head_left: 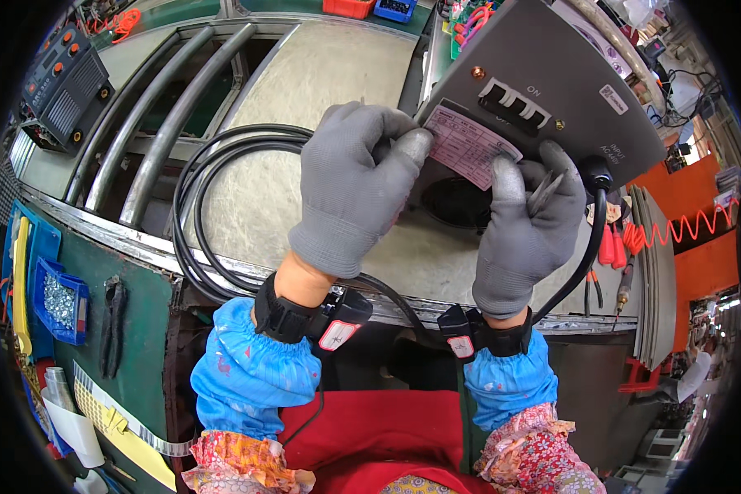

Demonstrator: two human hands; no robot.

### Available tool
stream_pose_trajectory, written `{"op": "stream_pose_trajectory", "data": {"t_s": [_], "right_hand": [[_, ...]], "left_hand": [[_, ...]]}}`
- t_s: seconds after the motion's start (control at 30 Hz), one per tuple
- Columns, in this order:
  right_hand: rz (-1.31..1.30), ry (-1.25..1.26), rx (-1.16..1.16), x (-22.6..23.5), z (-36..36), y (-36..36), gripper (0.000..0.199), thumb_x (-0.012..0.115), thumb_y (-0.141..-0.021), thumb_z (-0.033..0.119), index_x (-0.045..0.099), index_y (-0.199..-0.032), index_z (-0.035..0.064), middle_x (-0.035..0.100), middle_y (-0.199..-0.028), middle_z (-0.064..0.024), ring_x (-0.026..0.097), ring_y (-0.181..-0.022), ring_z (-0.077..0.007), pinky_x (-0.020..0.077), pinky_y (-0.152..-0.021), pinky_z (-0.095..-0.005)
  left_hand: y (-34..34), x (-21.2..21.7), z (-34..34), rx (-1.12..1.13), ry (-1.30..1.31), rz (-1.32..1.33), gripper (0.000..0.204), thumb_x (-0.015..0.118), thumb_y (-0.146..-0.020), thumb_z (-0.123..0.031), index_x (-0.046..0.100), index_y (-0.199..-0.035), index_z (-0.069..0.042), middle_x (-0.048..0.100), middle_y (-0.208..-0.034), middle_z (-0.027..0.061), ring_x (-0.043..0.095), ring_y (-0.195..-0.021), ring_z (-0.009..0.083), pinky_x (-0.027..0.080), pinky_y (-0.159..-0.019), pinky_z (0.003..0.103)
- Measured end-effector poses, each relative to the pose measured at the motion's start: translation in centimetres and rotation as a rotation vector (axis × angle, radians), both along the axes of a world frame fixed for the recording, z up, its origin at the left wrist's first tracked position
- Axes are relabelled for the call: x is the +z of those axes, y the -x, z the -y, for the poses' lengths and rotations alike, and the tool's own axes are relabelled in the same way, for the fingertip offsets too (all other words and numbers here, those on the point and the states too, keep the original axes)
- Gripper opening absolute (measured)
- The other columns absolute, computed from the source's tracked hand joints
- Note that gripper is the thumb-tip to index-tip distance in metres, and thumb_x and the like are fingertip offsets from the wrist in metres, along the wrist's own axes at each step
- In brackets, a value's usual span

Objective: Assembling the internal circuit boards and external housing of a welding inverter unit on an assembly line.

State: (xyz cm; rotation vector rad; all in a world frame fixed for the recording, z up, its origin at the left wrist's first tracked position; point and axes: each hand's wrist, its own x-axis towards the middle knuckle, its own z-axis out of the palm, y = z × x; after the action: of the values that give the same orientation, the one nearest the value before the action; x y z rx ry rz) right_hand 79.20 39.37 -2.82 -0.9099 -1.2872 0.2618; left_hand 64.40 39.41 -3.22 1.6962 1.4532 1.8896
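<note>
A grey metal power unit [576, 82] with a black breaker switch [514, 107] stands tilted in front of me. A pink printed label [469, 144] lies against its panel, below the switch. My left hand [346, 177], in a grey glove, is closed with thumb and forefinger pinched at the label's left end. My right hand [531, 226], gloved alike, has its thumb on the label's right end. Its forefinger reaches up against the panel and the other fingers are curled. A thick black cable [594, 239] runs from the panel's right side, past my right wrist.
Coiled black cable [191, 214] lies left of my hands, over the metal bench top [321, 74] and its edge. Steel rollers [169, 123] and another power unit [62, 86] are farther left. A blue bin of screws [60, 300] sits lower left. Red-handled tools [609, 245] hang at right.
</note>
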Motion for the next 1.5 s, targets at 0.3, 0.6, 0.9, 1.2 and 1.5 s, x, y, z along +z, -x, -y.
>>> {"op": "stream_pose_trajectory", "data": {"t_s": [0.3,0.6,0.9,1.2,1.5], "right_hand": [[0.021,-0.011,-0.033,-0.3,-0.5,-0.3,0.047,0.075,-0.083,0.001,0.054,-0.124,-0.0024,0.062,-0.093,-0.0049,0.057,-0.080,-0.0073,0.0467,-0.069,-0.0195],[0.029,-0.032,-0.052,-0.3,-0.7,-0.5,0.046,0.077,-0.082,0.004,0.055,-0.122,-0.0018,0.061,-0.094,-0.0058,0.058,-0.083,-0.0100,0.0484,-0.074,-0.0226],[0.013,-0.026,-0.043,-0.2,-0.5,-0.3,0.045,0.077,-0.082,0.006,0.056,-0.121,-0.0021,0.062,-0.092,-0.0062,0.059,-0.082,-0.0105,0.0494,-0.075,-0.0235],[0.060,-0.050,-0.072,-0.1,-0.8,-0.3,0.043,0.077,-0.083,0.006,0.057,-0.120,-0.0012,0.063,-0.092,-0.0069,0.059,-0.083,-0.0106,0.0503,-0.075,-0.0239],[-0.025,-0.008,-0.052,0.2,-0.5,0.0,0.043,0.077,-0.082,0.006,0.056,-0.120,-0.0022,0.063,-0.098,-0.0085,0.060,-0.085,-0.0114,0.0507,-0.077,-0.0243]], "left_hand": [[-0.8,-0.4,-0.4,-0.010,0.008,0.117,0.009,0.073,-0.077,-0.012,0.069,-0.079,-0.004,0.058,-0.066,0.0068,0.055,-0.061,0.0189,0.045,-0.059,0.033],[-1.0,-0.9,-0.8,-0.009,-0.029,0.148,0.011,0.073,-0.079,-0.013,0.069,-0.081,-0.003,0.058,-0.067,0.0073,0.055,-0.059,0.0165,0.046,-0.056,0.031],[-1.2,-1.0,-0.7,0.020,-0.025,0.154,0.011,0.074,-0.079,-0.014,0.069,-0.081,-0.003,0.058,-0.067,0.0065,0.054,-0.058,0.0157,0.045,-0.056,0.030],[-1.4,-1.1,-1.0,0.017,-0.050,0.183,0.012,0.075,-0.079,-0.014,0.070,-0.081,-0.004,0.058,-0.066,0.0054,0.053,-0.059,0.0148,0.045,-0.056,0.030],[-2.0,-0.9,-0.8,0.054,-0.017,0.224,0.011,0.075,-0.078,-0.015,0.070,-0.079,-0.005,0.057,-0.064,0.0044,0.052,-0.058,0.0140,0.044,-0.055,0.029]]}}
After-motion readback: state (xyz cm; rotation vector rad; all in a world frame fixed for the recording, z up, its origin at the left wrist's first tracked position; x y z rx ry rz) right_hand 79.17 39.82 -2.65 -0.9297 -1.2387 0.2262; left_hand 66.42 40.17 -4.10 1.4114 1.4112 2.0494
